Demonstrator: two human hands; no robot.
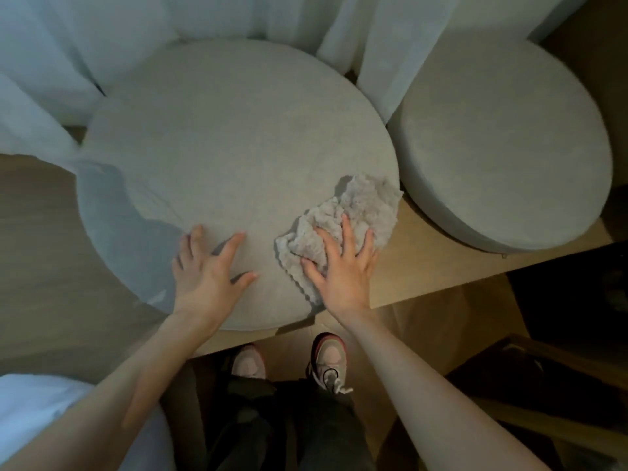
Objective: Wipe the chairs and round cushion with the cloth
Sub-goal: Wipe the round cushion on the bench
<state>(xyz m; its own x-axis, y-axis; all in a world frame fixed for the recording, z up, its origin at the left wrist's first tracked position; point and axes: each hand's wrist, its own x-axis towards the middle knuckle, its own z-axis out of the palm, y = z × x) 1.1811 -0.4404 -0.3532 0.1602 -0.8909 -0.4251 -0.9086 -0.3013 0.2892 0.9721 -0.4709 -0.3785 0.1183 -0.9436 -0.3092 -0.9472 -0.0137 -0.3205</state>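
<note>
A large round grey cushion point(231, 158) fills the middle of the head view, lying on a low wooden platform. A crumpled grey fluffy cloth point(353, 212) lies on its near right edge. My right hand point(339, 263) presses flat on the cloth with spread, straight fingers. My left hand point(207, 266) rests on the cushion's near part, left of the cloth, fingers spread and lightly bent, holding nothing.
A second, smaller round grey cushion point(503, 144) sits to the right on the wooden platform point(424, 266). White curtains point(85, 39) hang behind both. My shoes point(326, 358) stand on the floor just below the platform's edge. Dark furniture point(560, 385) is at lower right.
</note>
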